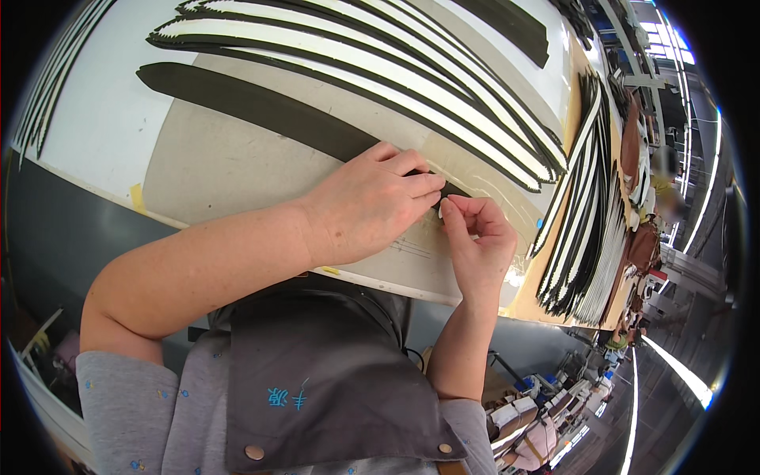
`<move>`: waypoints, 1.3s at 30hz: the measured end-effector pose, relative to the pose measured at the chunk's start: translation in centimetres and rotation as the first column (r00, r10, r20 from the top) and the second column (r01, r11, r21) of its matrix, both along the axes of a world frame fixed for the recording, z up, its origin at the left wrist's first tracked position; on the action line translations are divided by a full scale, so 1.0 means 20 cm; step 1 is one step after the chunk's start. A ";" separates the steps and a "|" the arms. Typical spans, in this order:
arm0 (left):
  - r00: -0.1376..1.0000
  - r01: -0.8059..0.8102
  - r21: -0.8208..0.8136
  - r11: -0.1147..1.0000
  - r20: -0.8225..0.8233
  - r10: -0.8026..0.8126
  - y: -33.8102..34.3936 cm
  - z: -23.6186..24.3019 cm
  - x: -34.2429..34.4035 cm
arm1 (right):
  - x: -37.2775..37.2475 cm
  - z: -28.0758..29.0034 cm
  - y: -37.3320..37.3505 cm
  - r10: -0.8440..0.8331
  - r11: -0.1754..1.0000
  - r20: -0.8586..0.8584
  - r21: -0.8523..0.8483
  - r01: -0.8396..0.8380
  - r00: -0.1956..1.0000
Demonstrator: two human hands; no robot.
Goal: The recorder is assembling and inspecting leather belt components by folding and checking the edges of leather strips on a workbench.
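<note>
A long dark strip [261, 103], perhaps leather, with a rounded far-left end, lies slantwise across the worktable. My left hand [372, 202] rests over its right part, with the fingers bent around the strip and pressing it. Close beside those fingertips, my right hand [481, 237] makes a pinch with thumb and forefinger at the strip's right end. A tiny whitish bit shows at the pinch, too small to name. Beyond the strip lies a fanned row of black-edged white strips [348, 67], apart from both hands.
A beige mat [229, 170] covers part of the white worktable [103, 119]. On the right is a thick bundle of black and white strips [582, 237]. More thin strips [59, 71] lie at far left, and a dark flat piece [507, 28] at the back.
</note>
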State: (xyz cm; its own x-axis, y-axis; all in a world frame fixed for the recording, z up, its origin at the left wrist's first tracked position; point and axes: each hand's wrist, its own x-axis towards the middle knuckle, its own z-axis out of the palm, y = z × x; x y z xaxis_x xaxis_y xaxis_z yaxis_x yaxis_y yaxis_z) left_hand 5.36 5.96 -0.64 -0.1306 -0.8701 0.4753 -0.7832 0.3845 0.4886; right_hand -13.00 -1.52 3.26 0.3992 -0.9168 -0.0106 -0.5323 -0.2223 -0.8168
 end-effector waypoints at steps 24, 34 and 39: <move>0.980 0.018 0.164 0.986 0.194 -0.050 -0.13 0.19 0.00 | -0.94 -0.14 -0.27 -0.528 0.826 0.159 -0.133 0.548 0.834; 0.969 -0.014 0.609 0.793 0.203 -0.139 -0.39 0.38 -0.21 | -0.76 -0.04 -0.04 -0.364 0.916 0.323 -0.049 0.399 0.874; 0.936 0.333 0.385 0.861 -0.246 -0.252 -0.52 0.64 -0.22 | -0.62 -0.04 0.05 -0.138 0.957 0.518 0.291 -0.022 0.845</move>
